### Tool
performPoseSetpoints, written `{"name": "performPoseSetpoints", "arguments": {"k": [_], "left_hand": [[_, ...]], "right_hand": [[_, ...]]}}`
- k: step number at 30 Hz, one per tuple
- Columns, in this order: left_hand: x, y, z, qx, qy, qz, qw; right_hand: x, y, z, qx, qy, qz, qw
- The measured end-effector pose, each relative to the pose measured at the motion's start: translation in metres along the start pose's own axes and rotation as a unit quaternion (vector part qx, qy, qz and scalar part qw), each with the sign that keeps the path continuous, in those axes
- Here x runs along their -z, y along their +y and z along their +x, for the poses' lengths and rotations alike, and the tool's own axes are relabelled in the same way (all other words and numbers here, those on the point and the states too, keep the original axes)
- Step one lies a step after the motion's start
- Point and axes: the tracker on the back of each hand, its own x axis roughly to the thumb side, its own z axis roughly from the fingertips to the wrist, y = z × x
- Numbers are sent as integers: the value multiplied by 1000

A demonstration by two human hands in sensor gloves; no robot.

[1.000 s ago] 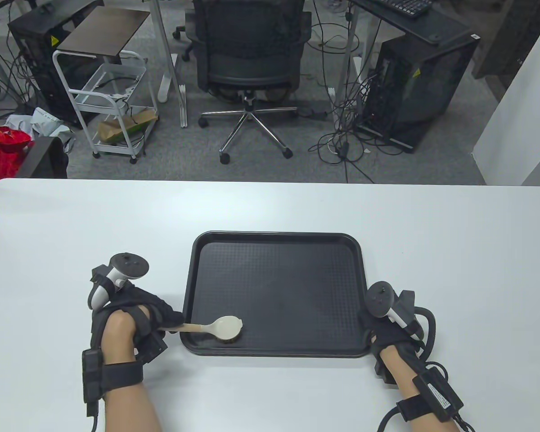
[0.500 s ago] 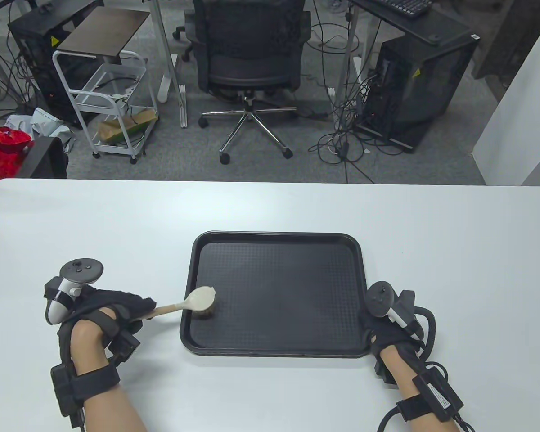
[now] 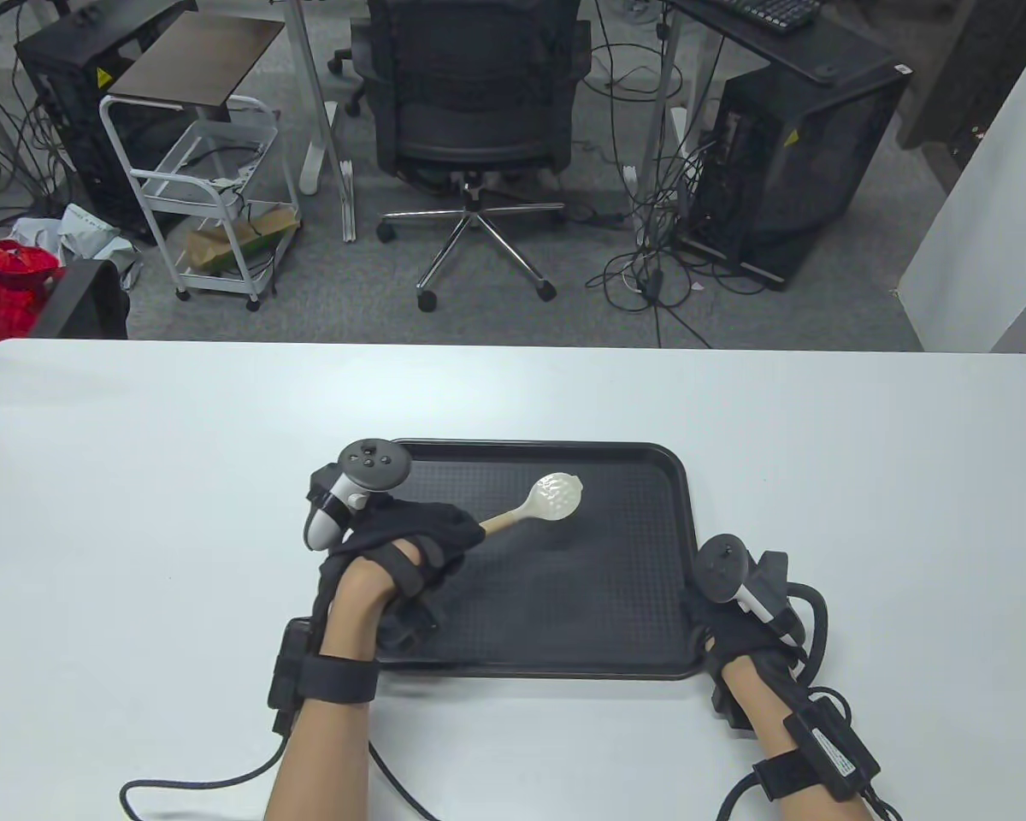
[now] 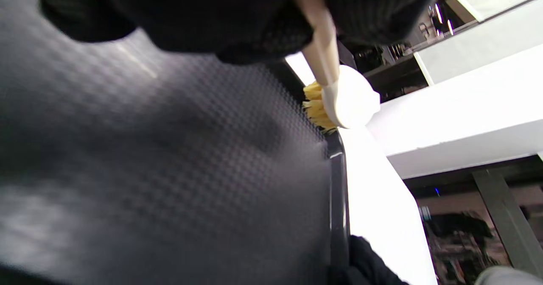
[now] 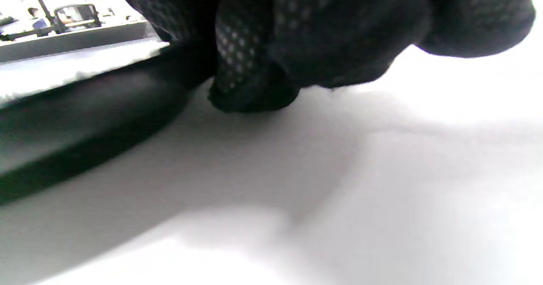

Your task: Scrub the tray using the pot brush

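An office or lab workspace: beyond the white table (image 3: 137,410), grey carpet carries a black swivel chair (image 3: 476,111) at 12 o'clock, 2 black computer towers (image 3: 791,162) amid tangled cables (image 3: 650,265), and a white trolley (image 3: 209,197) at 10 o'clock.

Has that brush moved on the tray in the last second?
Yes. The pot brush head went from the tray's near left corner toward its far middle, carried by the left hand; the tray stayed put.
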Motion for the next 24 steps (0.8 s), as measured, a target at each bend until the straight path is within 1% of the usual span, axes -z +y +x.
{"name": "performPoseSetpoints", "arguments": {"k": [5, 8, 10, 12, 17, 21, 22, 23, 24], "left_hand": [[32, -24, 37, 31, 29, 25, 999], [53, -40, 57, 38, 29, 28, 998], [63, -50, 68, 41, 27, 47, 998], [71, -59, 75, 42, 30, 50, 997], [87, -78, 87, 47, 39, 40, 997], [97, -89, 89, 52, 46, 38, 997], [98, -91, 89, 50, 57, 43, 996], [98, -91, 89, 52, 60, 63, 995], [98, -90, 88, 63, 64, 64, 994]], "right_hand": [[0, 0, 0, 1, 0, 0, 1000], [0, 0, 0, 2, -1, 0, 1000], [0, 0, 0, 3, -2, 0, 1000], [0, 0, -1, 4, -2, 1, 1000], [0, 0, -1, 8, -4, 2, 1000], [0, 0, -1, 8, -4, 2, 1000], [0, 0, -1, 8, -4, 2, 1000], [0, 0, -1, 9, -3, 2, 1000], [0, 0, -1, 9, -3, 2, 1000]]}}
